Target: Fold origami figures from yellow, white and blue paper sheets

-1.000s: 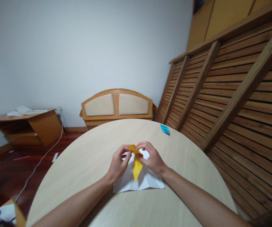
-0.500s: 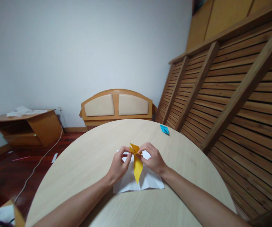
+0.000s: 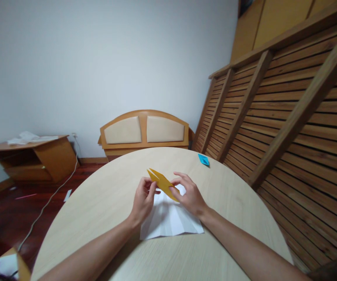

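Observation:
A yellow folded paper [image 3: 164, 184], long and diamond-shaped with a split, pointed upper-left end, is held up slantwise between my two hands. My left hand [image 3: 143, 198] pinches its split end between thumb and fingers. At the lower-right end, my right hand [image 3: 189, 195] grips the paper with its thumb in front and fingers behind. Beneath them a creased white sheet of paper [image 3: 172, 222] lies on the round table [image 3: 104, 210], partly hidden by the hands. A small blue folded paper [image 3: 204, 160] rests near the table's far right edge.
Slatted wooden panels [image 3: 273, 117] lean along the right side. Behind the table stands a padded headboard [image 3: 144, 130]. To the left are a low wooden cabinet [image 3: 51, 158] with papers on top and a white cable [image 3: 56, 192] across the floor.
The yellow paper has turned from hanging point-down with its flaps spread to a flat, slanted diamond. My left hand has shifted slightly left; the white sheet and blue paper stay put.

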Tool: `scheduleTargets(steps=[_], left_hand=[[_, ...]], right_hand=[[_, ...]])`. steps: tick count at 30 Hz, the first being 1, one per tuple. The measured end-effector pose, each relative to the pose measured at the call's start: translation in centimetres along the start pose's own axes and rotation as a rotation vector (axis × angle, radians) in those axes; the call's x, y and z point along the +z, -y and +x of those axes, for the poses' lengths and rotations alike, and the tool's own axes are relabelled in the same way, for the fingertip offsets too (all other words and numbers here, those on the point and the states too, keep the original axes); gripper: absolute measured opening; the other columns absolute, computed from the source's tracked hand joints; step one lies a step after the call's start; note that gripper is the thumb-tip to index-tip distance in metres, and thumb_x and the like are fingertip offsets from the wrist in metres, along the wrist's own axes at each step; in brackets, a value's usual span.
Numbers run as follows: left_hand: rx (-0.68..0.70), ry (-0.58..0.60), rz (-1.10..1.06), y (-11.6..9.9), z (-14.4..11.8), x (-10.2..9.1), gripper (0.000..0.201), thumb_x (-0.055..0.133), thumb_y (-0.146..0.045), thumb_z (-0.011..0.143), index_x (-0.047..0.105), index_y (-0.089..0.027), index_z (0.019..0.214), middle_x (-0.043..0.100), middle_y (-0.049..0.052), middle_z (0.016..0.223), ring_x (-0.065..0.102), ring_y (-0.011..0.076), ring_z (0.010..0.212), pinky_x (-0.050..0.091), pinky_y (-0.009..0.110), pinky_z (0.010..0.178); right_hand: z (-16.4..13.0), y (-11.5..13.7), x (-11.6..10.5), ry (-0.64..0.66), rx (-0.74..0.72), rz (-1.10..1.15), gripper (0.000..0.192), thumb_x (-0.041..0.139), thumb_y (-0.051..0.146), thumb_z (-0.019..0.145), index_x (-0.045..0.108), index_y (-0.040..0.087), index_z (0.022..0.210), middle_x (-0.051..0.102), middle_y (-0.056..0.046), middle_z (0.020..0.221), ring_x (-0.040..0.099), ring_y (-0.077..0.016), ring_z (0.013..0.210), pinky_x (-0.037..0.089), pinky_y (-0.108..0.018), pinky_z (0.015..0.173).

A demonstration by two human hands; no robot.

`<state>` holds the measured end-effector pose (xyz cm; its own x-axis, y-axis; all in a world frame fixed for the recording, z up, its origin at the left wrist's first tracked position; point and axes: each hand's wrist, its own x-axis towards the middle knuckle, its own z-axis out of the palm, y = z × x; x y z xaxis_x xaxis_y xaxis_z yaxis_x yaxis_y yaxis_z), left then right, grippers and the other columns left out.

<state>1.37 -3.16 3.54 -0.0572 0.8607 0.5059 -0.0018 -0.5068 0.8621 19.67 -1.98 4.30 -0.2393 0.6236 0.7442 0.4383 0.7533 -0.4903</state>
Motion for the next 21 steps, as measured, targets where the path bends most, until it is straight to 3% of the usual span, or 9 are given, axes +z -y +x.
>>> scheduleTargets(steps=[4, 9, 12, 15, 21], left_hand=[[-0.116, 0.024, -0.048, -0.49, 0.1, 0.37, 0.037, 0.063, -0.052, 0.084, 0.049, -0.019, 0.094, 0.066, 0.003, 0.088, 0.07, 0.0171, 0.071, 0.057, 0.029, 0.061], [-0.154, 0.029, -0.073, -0.78, 0.04, 0.61, 0.038, 0.071, -0.045, 0.077, 0.048, -0.02, 0.093, 0.068, 0.003, 0.089, 0.071, 0.0182, 0.079, 0.057, 0.028, 0.064], [-0.183, 0.016, -0.093, -0.8, 0.14, 0.61, 0.039, 0.072, -0.044, 0.074, 0.048, -0.02, 0.093, 0.069, 0.003, 0.09, 0.071, 0.0184, 0.08, 0.057, 0.027, 0.063], [-0.197, 0.0, -0.11, -0.68, 0.23, 0.6, 0.04, 0.074, -0.041, 0.072, 0.049, -0.019, 0.095, 0.069, 0.004, 0.093, 0.07, 0.018, 0.081, 0.057, 0.027, 0.063], [-0.195, -0.001, -0.098, -0.29, 0.13, 0.75, 0.038, 0.073, -0.041, 0.073, 0.049, -0.019, 0.094, 0.066, 0.003, 0.092, 0.068, 0.0159, 0.077, 0.057, 0.024, 0.06]], right_hand=[[-0.04, 0.26, -0.13, -0.056, 0.002, 0.0, 0.01, 0.06, 0.019, 0.088, 0.062, 0.023, 0.097, 0.07, -0.004, 0.091, 0.068, -0.0194, 0.082, 0.057, -0.034, 0.077], [0.04, 0.61, -0.37, -0.013, -0.145, -0.035, 0.016, 0.058, 0.015, 0.089, 0.065, 0.025, 0.099, 0.069, -0.005, 0.095, 0.068, -0.0206, 0.092, 0.056, -0.035, 0.083], [0.0, 0.78, -0.32, 0.041, -0.219, -0.075, 0.02, 0.059, 0.015, 0.089, 0.068, 0.027, 0.103, 0.068, -0.006, 0.11, 0.066, -0.0213, 0.104, 0.055, -0.037, 0.089], [-0.13, 0.85, -0.07, 0.071, -0.218, -0.1, 0.022, 0.062, 0.021, 0.09, 0.068, 0.028, 0.109, 0.064, -0.007, 0.122, 0.062, -0.0221, 0.113, 0.053, -0.04, 0.097], [-0.2, 0.82, 0.18, 0.054, -0.153, -0.094, 0.021, 0.065, 0.022, 0.088, 0.066, 0.025, 0.109, 0.066, -0.009, 0.118, 0.062, -0.0232, 0.111, 0.052, -0.041, 0.097]])
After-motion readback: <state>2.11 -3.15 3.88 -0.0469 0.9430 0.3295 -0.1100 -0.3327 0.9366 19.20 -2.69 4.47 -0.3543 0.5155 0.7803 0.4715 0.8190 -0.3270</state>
